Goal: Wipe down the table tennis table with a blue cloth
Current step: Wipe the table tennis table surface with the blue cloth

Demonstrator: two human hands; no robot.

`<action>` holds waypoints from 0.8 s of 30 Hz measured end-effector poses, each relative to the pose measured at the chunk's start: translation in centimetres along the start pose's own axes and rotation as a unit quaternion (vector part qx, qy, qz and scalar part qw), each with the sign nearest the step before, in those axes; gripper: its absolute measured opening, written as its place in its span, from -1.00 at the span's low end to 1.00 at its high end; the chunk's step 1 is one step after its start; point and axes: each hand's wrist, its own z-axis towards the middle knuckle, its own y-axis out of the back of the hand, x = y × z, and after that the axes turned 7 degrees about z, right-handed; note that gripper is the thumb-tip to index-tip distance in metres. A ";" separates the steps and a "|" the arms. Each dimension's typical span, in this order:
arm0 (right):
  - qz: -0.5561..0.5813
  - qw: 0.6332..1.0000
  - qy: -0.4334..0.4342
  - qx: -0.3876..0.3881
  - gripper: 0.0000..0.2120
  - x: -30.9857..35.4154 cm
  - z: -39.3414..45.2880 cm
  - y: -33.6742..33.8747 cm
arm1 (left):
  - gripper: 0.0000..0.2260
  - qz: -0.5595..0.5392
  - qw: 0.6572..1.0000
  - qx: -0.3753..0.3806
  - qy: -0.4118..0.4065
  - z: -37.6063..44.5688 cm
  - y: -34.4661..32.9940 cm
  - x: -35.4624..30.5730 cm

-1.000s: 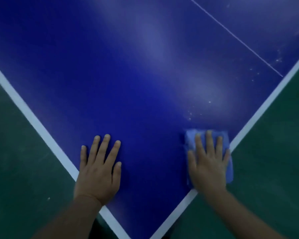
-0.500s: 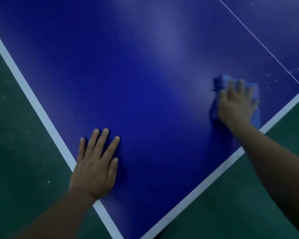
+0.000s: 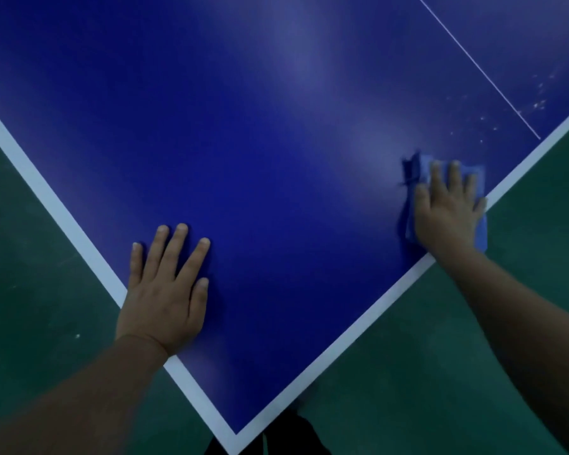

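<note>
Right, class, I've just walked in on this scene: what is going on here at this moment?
A person is wiping a blue table tennis table near its corner. The right hand presses a blue cloth flat beside the white edge line, fingers straight. The left hand rests flat on the tabletop. Pale specks lie beyond the cloth.

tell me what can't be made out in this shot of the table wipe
- Blue cloth, head view: mostly covered by the right hand; its full shape is hidden.
- White specks near the thin centre line: too small to tell dust from scuffs.
- Table: cut off by the top edge; the net and far end are unseen.
- Under the left hand: the surface is hidden.
</note>
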 end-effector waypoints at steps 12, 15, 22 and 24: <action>-0.042 0.957 0.283 0.036 -0.45 1.7 -8.1 -3.6 | -0.47 0.007 1.000 0.005 0.007 0.0 0.1 -0.1; -0.008 0.999 0.050 0.013 -0.40 -0.1 -0.8 -0.5 | -0.46 0.009 1.000 0.008 0.014 0.0 0.2 -0.1; -0.022 0.964 0.261 0.036 -0.45 5.0 -16.6 -5.1 | -0.46 0.005 1.000 0.011 0.024 0.0 0.3 -0.3; -0.028 0.933 0.350 0.082 -0.47 3.0 -16.9 -4.4 | -0.45 0.010 0.999 0.013 0.029 -0.1 0.3 -0.5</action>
